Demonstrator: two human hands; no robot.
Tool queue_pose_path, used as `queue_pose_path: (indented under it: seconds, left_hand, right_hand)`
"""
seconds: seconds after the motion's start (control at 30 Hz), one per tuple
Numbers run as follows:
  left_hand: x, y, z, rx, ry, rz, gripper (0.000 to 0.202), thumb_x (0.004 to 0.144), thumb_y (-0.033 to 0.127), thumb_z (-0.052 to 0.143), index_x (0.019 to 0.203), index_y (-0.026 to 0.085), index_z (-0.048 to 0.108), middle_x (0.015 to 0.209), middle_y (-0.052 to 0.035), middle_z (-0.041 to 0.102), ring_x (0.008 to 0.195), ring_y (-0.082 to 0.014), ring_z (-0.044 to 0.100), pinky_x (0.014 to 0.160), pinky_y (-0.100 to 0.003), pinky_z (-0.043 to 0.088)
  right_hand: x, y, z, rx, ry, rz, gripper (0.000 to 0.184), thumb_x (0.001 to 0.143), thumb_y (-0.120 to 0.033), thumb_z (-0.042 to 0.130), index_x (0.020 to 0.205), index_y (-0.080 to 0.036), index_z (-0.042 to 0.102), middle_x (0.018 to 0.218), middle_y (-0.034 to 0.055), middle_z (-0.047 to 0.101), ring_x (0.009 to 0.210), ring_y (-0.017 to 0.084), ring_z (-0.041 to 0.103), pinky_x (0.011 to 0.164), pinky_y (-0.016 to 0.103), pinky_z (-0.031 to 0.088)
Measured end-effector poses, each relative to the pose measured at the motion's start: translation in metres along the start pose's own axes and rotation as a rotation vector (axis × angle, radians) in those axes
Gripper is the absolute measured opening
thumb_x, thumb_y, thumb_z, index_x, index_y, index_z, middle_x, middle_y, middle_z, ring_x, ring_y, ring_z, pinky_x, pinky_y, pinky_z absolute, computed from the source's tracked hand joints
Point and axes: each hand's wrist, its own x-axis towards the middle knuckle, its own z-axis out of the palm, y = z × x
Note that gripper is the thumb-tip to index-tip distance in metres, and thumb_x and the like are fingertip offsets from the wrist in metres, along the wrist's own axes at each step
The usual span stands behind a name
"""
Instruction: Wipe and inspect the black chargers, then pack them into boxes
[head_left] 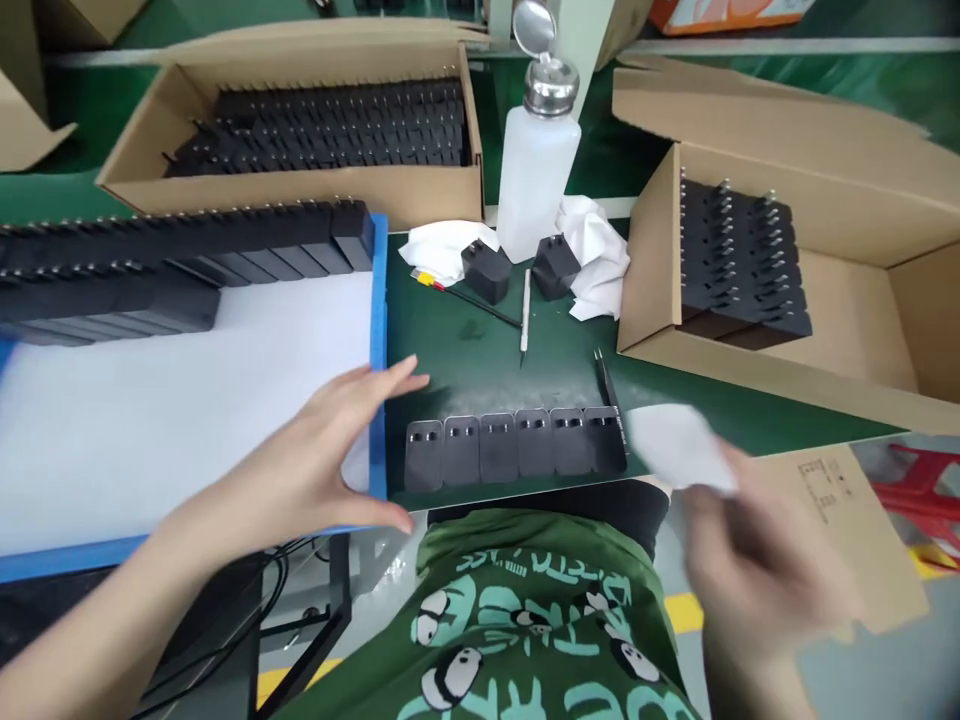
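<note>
My left hand (334,440) is open, fingers and thumb spread, over the right edge of the blue-rimmed white tray (292,340). It is nearest the left end of a row of black plug adapters (498,446), which stand side by side with their prongs up along the front edge of the green table. My right hand (765,560), smeared by motion, grips a white wipe (675,442) to the right of the row. Black tweezers (606,378) lie at the row's right end. Black plug adapters (292,245) also line the back of the tray.
A cardboard box (315,188) of adapters stands behind the tray, another box (847,310) at right. Between them stand a white pump bottle (536,180), two loose adapters (486,270), a craft knife (525,310), a cable (480,306) and crumpled white wipes (596,255).
</note>
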Motion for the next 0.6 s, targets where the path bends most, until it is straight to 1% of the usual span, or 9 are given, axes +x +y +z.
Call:
queue_pose_path:
  seconds: [0.07, 0.13, 0.2, 0.23, 0.27, 0.33, 0.43, 0.5, 0.6]
  left_hand:
    - [-0.01, -0.006, 0.017, 0.027, -0.043, -0.006, 0.1, 0.084, 0.06, 0.064, 0.158, 0.026, 0.007, 0.141, -0.0131, 0.058, 0.133, -0.0333, 0.052, 0.113, -0.059, 0.037]
    - [-0.009, -0.01, 0.031, 0.025, -0.072, 0.012, 0.088, 0.092, 0.053, 0.057, 0.158, 0.024, 0.007, 0.137, -0.0124, 0.061, 0.131, -0.0292, 0.055, 0.118, -0.06, 0.028]
    - [-0.006, -0.012, 0.038, 0.016, -0.072, 0.029, 0.083, 0.095, 0.048, 0.054, 0.157, 0.021, 0.006, 0.137, -0.0128, 0.061, 0.128, -0.0262, 0.057, 0.12, -0.057, 0.022]
    - [-0.006, -0.012, 0.04, 0.007, -0.062, 0.027, 0.082, 0.096, 0.046, 0.054, 0.157, 0.02, 0.006, 0.137, -0.0131, 0.061, 0.128, -0.0255, 0.057, 0.121, -0.055, 0.02]
    - [-0.006, -0.012, 0.041, -0.004, -0.053, 0.023, 0.083, 0.096, 0.045, 0.055, 0.157, 0.018, 0.006, 0.137, -0.0133, 0.061, 0.129, -0.025, 0.057, 0.122, -0.053, 0.019]
    - [-0.008, -0.012, 0.042, -0.021, -0.04, 0.015, 0.081, 0.096, 0.041, 0.055, 0.157, 0.017, 0.008, 0.138, -0.0128, 0.061, 0.131, -0.0238, 0.055, 0.123, -0.049, 0.016]
    - [-0.011, -0.013, 0.043, -0.036, -0.048, 0.025, 0.076, 0.096, 0.028, 0.054, 0.157, 0.015, 0.01, 0.138, -0.0114, 0.06, 0.133, -0.0206, 0.053, 0.124, -0.045, 0.013]
    - [-0.012, -0.013, 0.044, -0.046, -0.032, 0.037, 0.076, 0.093, 0.019, 0.052, 0.156, 0.013, 0.011, 0.138, -0.0112, 0.06, 0.131, -0.0178, 0.053, 0.124, -0.042, 0.012]
    - [-0.01, -0.015, 0.047, -0.062, -0.002, 0.053, 0.076, 0.09, 0.013, 0.052, 0.156, 0.011, 0.014, 0.136, -0.012, 0.062, 0.129, -0.0159, 0.054, 0.124, -0.039, 0.011]
  right_hand:
    - [-0.013, -0.01, 0.011, -0.044, -0.164, -0.136, 0.063, 0.075, 0.006, 0.062, 0.133, -0.02, 0.062, 0.118, 0.0083, 0.072, 0.104, 0.026, 0.071, 0.1, 0.043, 0.057]
    - [-0.022, -0.026, 0.02, -0.14, -0.228, -0.162, 0.056, 0.079, 0.009, 0.053, 0.131, -0.011, 0.061, 0.122, 0.0125, 0.069, 0.112, 0.024, 0.068, 0.119, 0.049, 0.035]
    - [-0.028, -0.044, 0.028, -0.229, -0.221, -0.164, 0.048, 0.08, 0.008, 0.049, 0.123, -0.008, 0.065, 0.12, 0.0118, 0.07, 0.113, 0.021, 0.067, 0.126, 0.047, 0.014]
    - [-0.03, -0.052, 0.031, -0.237, -0.24, -0.179, 0.045, 0.081, 0.006, 0.05, 0.121, -0.007, 0.066, 0.119, 0.0112, 0.07, 0.114, 0.02, 0.067, 0.127, 0.045, 0.009]
    - [-0.031, -0.06, 0.035, -0.226, -0.261, -0.203, 0.042, 0.083, 0.004, 0.05, 0.119, -0.006, 0.066, 0.12, 0.0109, 0.07, 0.115, 0.019, 0.066, 0.127, 0.042, 0.007]
    - [-0.033, -0.073, 0.044, -0.183, -0.303, -0.27, 0.038, 0.085, -0.002, 0.053, 0.121, -0.006, 0.066, 0.124, 0.0104, 0.068, 0.119, 0.019, 0.064, 0.126, 0.038, 0.012]
    - [-0.031, -0.09, 0.059, -0.134, -0.327, -0.397, 0.037, 0.09, -0.01, 0.051, 0.123, -0.007, 0.066, 0.13, 0.0101, 0.064, 0.125, 0.019, 0.06, 0.124, 0.033, 0.021]
    - [-0.028, -0.099, 0.071, -0.105, -0.316, -0.485, 0.036, 0.091, -0.01, 0.05, 0.122, -0.006, 0.067, 0.129, 0.0117, 0.064, 0.125, 0.019, 0.06, 0.123, 0.032, 0.026]
    - [-0.024, -0.11, 0.087, -0.061, -0.282, -0.579, 0.032, 0.09, -0.011, 0.054, 0.117, -0.003, 0.069, 0.123, 0.0142, 0.067, 0.12, 0.021, 0.063, 0.119, 0.031, 0.034]
